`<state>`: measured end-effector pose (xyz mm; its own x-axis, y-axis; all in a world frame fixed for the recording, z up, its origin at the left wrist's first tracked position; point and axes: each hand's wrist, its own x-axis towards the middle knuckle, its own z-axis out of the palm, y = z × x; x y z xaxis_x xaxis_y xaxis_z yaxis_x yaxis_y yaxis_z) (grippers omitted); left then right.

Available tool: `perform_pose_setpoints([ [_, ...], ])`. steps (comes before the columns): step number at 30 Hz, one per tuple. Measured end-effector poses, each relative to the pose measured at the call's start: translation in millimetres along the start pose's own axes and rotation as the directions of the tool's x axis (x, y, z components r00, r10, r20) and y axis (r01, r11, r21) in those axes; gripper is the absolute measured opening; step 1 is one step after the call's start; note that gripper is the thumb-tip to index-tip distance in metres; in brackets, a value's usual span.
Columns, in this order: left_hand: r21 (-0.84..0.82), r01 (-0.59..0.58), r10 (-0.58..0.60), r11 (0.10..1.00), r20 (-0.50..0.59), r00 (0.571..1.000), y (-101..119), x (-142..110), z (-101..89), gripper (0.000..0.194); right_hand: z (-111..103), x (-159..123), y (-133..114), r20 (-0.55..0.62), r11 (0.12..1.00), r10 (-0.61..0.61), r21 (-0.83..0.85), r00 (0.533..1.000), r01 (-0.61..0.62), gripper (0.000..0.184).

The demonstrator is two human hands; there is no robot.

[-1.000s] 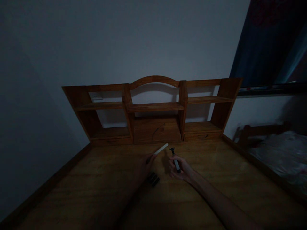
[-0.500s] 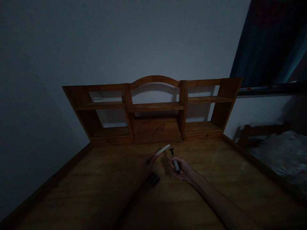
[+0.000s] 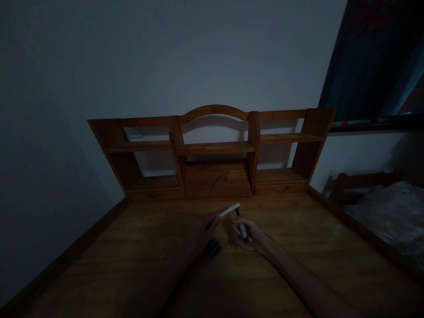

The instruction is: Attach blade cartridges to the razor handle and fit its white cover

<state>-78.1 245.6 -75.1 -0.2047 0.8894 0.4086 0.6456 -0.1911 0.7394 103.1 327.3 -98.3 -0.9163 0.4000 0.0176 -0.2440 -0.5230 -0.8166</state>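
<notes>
The room is dim. My left hand (image 3: 202, 229) is closed on a slim white stick-like piece (image 3: 229, 210) that points up and to the right. My right hand (image 3: 251, 235) is closed on a short white handle with a black tip (image 3: 241, 226). The far end of the white piece meets the black tip above the wooden desk (image 3: 132, 265). A small dark object (image 3: 213, 247) lies on the desk between my wrists; I cannot make out what it is.
A wooden shelf unit (image 3: 212, 152) with an arched top stands at the back of the desk against a pale wall. To the right are a bed with light bedding (image 3: 391, 212) and a dark curtain (image 3: 374, 57).
My left hand has carried the white piece to the right until its end reaches the black tip held in my right hand. The right hand has barely moved.
</notes>
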Motion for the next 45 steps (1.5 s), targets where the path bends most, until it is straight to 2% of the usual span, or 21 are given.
perform_pose_setpoints([
  [3, 0.012, 0.022, -0.022, 1.000, 0.028, 0.999, -4.4, 0.9, 2.2, 0.040, 0.5, -0.1, 0.0, 0.007, 1.000, 0.011, 0.006, 1.000, -0.011, 0.037],
  [7, 0.023, 0.083, -0.082, 0.996, -0.034, 0.996, -8.8, 2.4, 0.4, 0.040, -1.8, 0.5, 1.5, -0.008, 1.000, -0.008, 0.006, 1.000, 0.008, 0.038],
  [9, 0.008, 0.052, -0.052, 0.999, -0.033, 0.998, -7.2, 1.9, -0.9, 0.038, -2.7, 0.8, 1.9, -0.012, 1.000, -0.012, 0.007, 1.000, 0.012, 0.039],
  [13, -0.002, 0.000, 0.001, 1.000, 0.067, 0.998, -3.7, 0.6, -0.4, 0.038, -1.1, 0.1, -0.1, -0.001, 1.000, -0.005, 0.005, 1.000, 0.005, 0.039],
  [20, -0.024, 0.056, -0.056, 0.998, -0.006, 0.998, -9.8, 2.5, -0.5, 0.041, 3.4, -2.2, -3.4, -0.004, 1.000, -0.004, 0.002, 1.000, 0.004, 0.039],
  [27, -0.006, 0.008, -0.007, 1.000, 0.091, 0.996, -3.2, 0.0, 1.1, 0.042, -2.3, 0.2, 0.2, -0.010, 0.999, -0.012, 0.029, 1.000, 0.012, 0.037],
  [35, 0.030, 0.049, -0.049, 0.998, -0.012, 0.999, -1.8, 1.2, -3.7, 0.043, -6.7, 2.5, 2.9, -0.009, 0.998, -0.054, 0.041, 0.999, 0.054, 0.040],
  [41, 0.030, 0.016, -0.018, 0.999, 0.056, 0.998, -1.4, -0.9, -1.7, 0.042, -3.5, 1.2, 0.3, 0.010, 0.998, -0.034, 0.060, 0.999, 0.033, 0.040],
  [45, 0.035, 0.045, -0.046, 0.998, 0.033, 0.998, -2.8, 0.3, -1.6, 0.043, -1.1, 0.2, -1.6, 0.011, 0.998, -0.045, 0.053, 0.999, 0.044, 0.038],
])
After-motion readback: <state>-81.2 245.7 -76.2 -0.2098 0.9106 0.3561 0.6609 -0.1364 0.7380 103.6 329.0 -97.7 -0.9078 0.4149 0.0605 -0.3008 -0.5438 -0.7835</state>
